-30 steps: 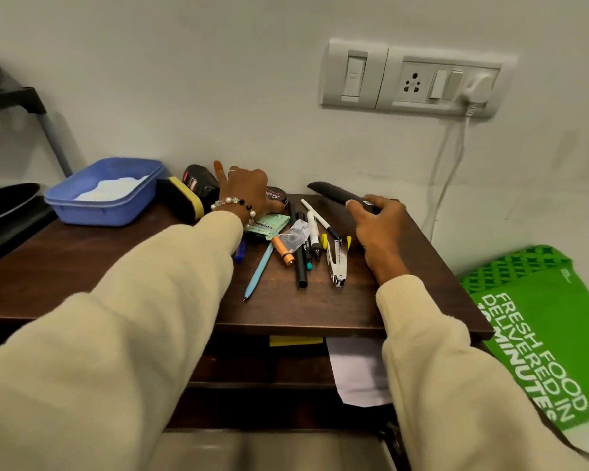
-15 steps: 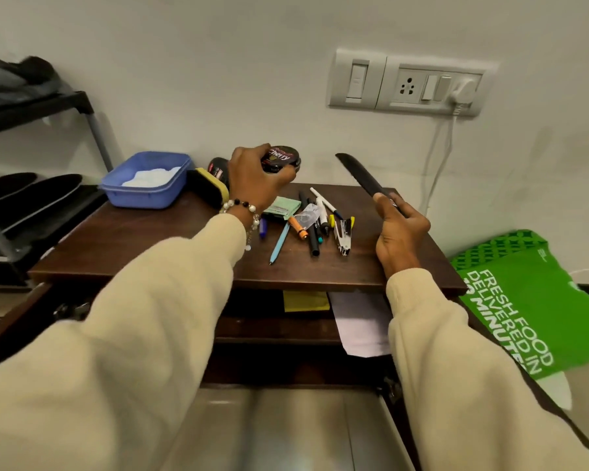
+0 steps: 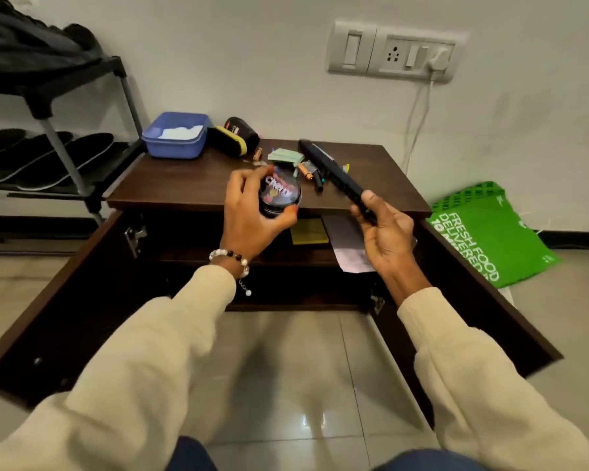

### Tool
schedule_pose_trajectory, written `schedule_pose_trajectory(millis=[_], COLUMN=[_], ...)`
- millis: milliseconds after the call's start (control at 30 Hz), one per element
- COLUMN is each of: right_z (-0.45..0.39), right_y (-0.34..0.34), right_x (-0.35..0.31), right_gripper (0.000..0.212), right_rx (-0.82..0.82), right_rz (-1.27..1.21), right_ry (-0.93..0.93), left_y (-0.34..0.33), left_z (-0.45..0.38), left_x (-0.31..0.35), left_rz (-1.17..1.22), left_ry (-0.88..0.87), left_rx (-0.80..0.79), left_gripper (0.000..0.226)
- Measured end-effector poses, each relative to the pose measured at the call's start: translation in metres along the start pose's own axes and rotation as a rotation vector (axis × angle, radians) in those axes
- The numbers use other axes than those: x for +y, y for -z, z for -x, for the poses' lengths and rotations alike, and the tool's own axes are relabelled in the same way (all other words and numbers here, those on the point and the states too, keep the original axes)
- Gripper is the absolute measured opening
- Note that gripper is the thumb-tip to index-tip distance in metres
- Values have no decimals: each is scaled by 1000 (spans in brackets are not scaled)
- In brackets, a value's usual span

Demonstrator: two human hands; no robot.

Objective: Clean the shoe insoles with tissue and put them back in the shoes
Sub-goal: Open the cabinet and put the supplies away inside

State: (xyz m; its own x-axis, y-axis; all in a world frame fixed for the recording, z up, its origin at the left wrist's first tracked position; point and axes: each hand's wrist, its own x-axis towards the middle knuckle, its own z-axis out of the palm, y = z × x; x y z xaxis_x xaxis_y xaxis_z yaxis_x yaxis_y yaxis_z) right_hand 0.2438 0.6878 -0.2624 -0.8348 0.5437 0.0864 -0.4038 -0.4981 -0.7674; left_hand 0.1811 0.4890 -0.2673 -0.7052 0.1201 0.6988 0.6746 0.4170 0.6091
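My left hand (image 3: 252, 215) grips a round black tin of shoe polish (image 3: 280, 196) in front of the dark wooden cabinet (image 3: 191, 185). My right hand (image 3: 385, 232) holds one end of a long black brush (image 3: 334, 175), which points up and to the left over the cabinet top. Black insoles (image 3: 55, 158) lie side by side on the lower shelf of the shoe rack (image 3: 65, 154) at the left. A blue tub (image 3: 176, 136) with white tissue in it stands at the cabinet's back left corner. A dark shoe (image 3: 31, 39) sits on top of the rack.
A shoe-shine sponge (image 3: 235, 137), pens and a green notepad (image 3: 286, 156) lie on the cabinet top. Both cabinet doors (image 3: 65, 300) stand open toward me. A green bag (image 3: 483, 229) leans on the wall at the right. A charger cable (image 3: 419, 110) hangs from the socket.
I have drawn back from the cabinet. Both hands lifted off its top and came toward me, the left with the polish tin, the right with the black brush.
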Motion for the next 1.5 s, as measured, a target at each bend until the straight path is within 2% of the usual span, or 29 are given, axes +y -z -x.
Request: schedule_pose_trajectory(millis=[67, 167, 267, 367, 500, 667, 767, 900, 1000, 1067, 1200, 1367, 1500], right_z=[20, 45, 63, 62, 49, 13, -16, -42, -48, -53, -59, -56, -61], right_y=[7, 23, 28, 27, 17, 0, -13, -14, -7, -10, -14, -12, -7], right_x=[5, 22, 45, 69, 95, 125, 158, 200, 222, 228, 232, 231, 231], right_gripper=[7, 26, 31, 48, 56, 52, 40, 40, 27, 30, 41, 43, 48], right_rx=[-104, -184, -112, 36, 112, 47, -15, -61, -230, -291, -268, -298, -302], right_rz=[129, 288, 536, 816, 1060, 1234, 1384, 1566, 1682, 1812, 1826, 1830, 1779], right_ry=[-33, -100, -119, -107, -6, 80, 164, 210, 303, 282, 138, 169, 182], left_y=[8, 15, 25, 28, 19, -7, -30, -56, -72, -79, -88, -93, -90], left_z=[26, 60, 84, 90, 77, 48, 32, 22, 22, 24, 32, 32, 30], left_x=[-12, -34, -49, -58, -76, -108, -137, -168, -187, -196, -209, -213, -213], left_rz=[-73, -183, -243, -278, -266, -256, -295, -386, -358, -312, -413, -583, -531], left_ry=[-14, 82, 228, 312, 451, 553, 561, 554, 534, 539, 484, 470, 490], left_rx=[-70, -129, -157, -269, -270, -286, -326, -407, -413, -364, -300, -336, -376], left_gripper=[70, 73, 69, 68, 65, 64, 63, 55, 50, 53, 62, 68, 64])
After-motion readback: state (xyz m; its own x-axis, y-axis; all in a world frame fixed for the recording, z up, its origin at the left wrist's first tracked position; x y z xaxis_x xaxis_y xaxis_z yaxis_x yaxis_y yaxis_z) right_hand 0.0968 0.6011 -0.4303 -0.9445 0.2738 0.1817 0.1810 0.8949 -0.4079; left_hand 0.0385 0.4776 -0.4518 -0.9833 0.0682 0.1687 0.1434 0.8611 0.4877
